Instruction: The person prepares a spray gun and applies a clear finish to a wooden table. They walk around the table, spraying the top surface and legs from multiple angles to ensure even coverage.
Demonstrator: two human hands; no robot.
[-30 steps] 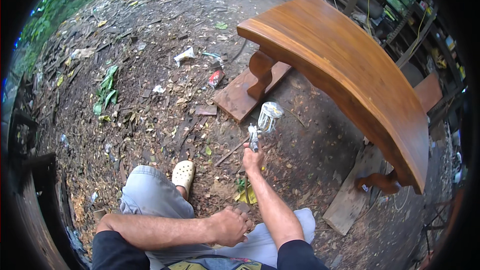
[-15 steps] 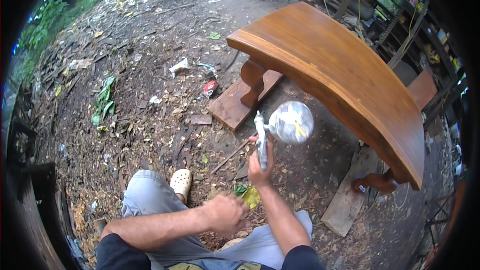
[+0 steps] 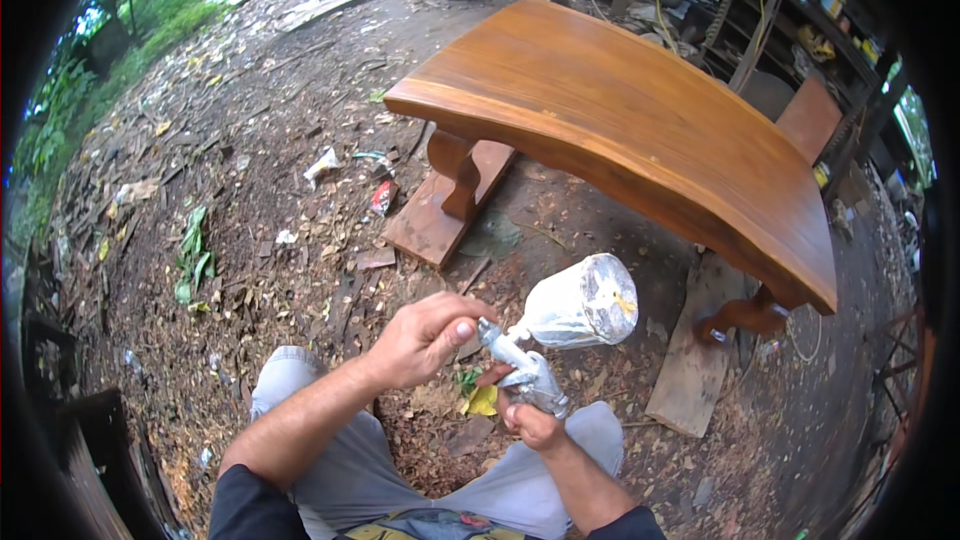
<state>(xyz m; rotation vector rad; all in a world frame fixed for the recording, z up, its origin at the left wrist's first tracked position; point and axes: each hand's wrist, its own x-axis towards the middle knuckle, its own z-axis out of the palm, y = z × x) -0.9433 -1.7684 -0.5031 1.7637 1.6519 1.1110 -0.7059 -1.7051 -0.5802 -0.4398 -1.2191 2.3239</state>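
Note:
A spray gun (image 3: 535, 380) with a paint-smeared white cup (image 3: 568, 308) is in my right hand (image 3: 532, 424), whose fingers wrap round its grip. The gun is tilted, its nozzle end pointing up and to the left, and the cup sticks out to the right. My left hand (image 3: 422, 342) reaches across to that nozzle end, fingers bent and closed at its tip; the fingertips are partly hidden. Beyond the gun stands a glossy brown wooden table (image 3: 610, 110) with a curved front edge and shaped legs, apart from both hands.
The table's legs rest on boards, one at the left (image 3: 425, 235) and one at the right (image 3: 690, 380). Dry leaves, wood scraps and bits of litter cover the dirt ground (image 3: 250, 270). Cluttered shelves (image 3: 800, 20) stand at the far right.
The spray gun has come lower and nearer, tipping from upright to slanted. My left hand has risen from near my lap to its nozzle. The view has shifted, with the table appearing further left.

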